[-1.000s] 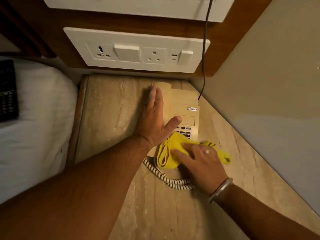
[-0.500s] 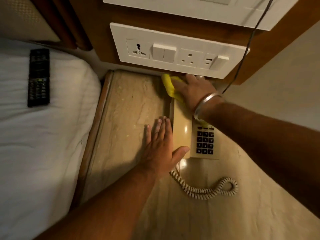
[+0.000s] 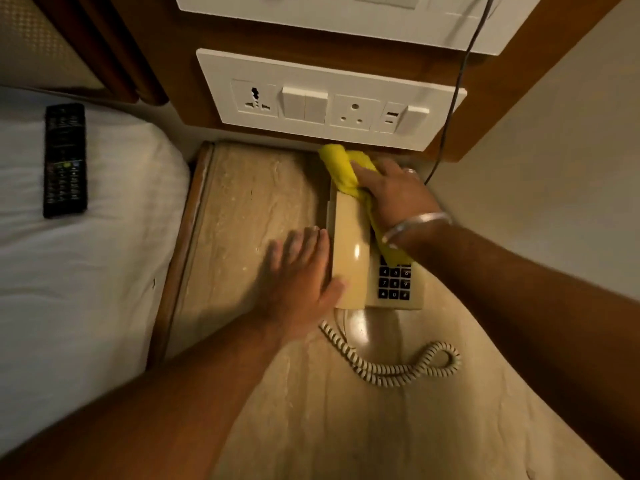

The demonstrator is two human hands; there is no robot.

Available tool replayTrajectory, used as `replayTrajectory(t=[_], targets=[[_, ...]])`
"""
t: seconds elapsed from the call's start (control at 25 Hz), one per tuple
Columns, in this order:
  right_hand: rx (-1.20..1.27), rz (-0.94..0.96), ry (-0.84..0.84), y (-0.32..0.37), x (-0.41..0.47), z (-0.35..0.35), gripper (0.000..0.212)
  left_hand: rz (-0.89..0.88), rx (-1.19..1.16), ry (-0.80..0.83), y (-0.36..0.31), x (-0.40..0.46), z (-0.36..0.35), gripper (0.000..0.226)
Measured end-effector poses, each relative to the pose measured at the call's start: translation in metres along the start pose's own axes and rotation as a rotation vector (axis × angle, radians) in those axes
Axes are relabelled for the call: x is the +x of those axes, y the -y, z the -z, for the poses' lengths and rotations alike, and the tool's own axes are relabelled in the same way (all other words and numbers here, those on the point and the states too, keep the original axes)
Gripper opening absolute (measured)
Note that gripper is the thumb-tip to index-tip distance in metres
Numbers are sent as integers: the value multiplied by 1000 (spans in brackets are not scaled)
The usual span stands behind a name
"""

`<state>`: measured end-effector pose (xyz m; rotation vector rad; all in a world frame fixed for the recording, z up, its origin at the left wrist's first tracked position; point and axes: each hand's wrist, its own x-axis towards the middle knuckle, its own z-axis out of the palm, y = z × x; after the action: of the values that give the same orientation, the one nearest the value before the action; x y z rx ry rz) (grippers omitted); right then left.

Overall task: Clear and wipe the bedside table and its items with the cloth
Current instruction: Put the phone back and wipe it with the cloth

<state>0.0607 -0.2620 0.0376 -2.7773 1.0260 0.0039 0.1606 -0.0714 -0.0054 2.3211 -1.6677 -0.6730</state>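
Head view: right hand [image 3: 398,195] clutches cloth [image 3: 341,168] at telephone [image 3: 349,258] far edge; left hand [image 3: 298,282] spread flat.

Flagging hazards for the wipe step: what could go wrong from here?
1. The right hand drags the yellow cloth over the telephone; it may knock the handset off its cradle.
2. The left hand only braces the side, so the telephone could slide.
3. The cloth may snag the black cable.
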Motion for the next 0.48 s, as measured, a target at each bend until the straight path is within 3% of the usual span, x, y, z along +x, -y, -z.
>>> replayTrajectory(t=[0.04, 0.12, 0.2, 0.24, 0.36, 0.48], targets=[[-16, 56, 6, -8, -24, 2, 63, 19, -96, -105, 6, 9, 15, 65], [-56, 286, 8, -9, -84, 4, 64, 227, -387, -201, 14, 44, 45, 44], [-161, 524, 49, -17, -92, 6, 67, 438, -612, -34, 14, 92, 67, 48], [-221, 545, 31, -21, -74, 10, 67, 500, -675, 89, 9, 110, 72, 48], [-193, 528, -22, -11, -42, 1, 64, 568, -626, 308, 2, 139, 79, 51], [-236, 1062, 70, -1, -80, -32, 49, 553, -543, 286, 2, 149, 89, 46]])
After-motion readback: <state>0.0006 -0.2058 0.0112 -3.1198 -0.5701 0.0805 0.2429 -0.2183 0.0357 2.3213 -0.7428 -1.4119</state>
